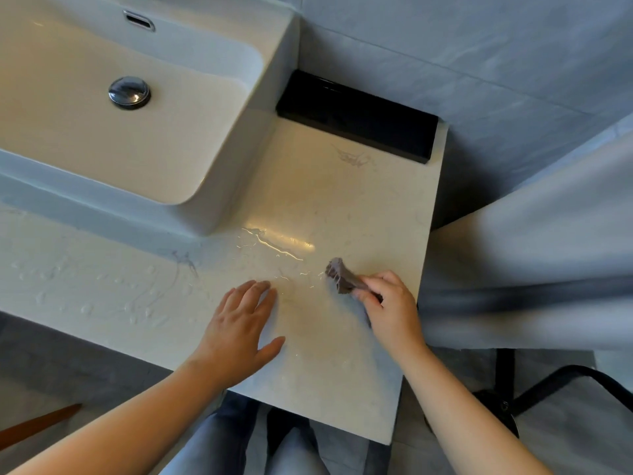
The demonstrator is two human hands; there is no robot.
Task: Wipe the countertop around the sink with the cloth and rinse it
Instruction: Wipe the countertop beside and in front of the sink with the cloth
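- Your sink sits at ten o'clock; droplets bead on the worktop below it.
- Your left hand lies flat, fingers spread, holding nothing.
- Your right hand pinches the crumpled grey cloth near the worktop's three o'clock edge.

bunched grey-brown cloth in my right hand, pressed on wet pale countertop right of white sink.

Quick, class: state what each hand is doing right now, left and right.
Left hand: open, flat on the countertop, holding nothing.
Right hand: closed on the bunched cloth, pressing it to the countertop.
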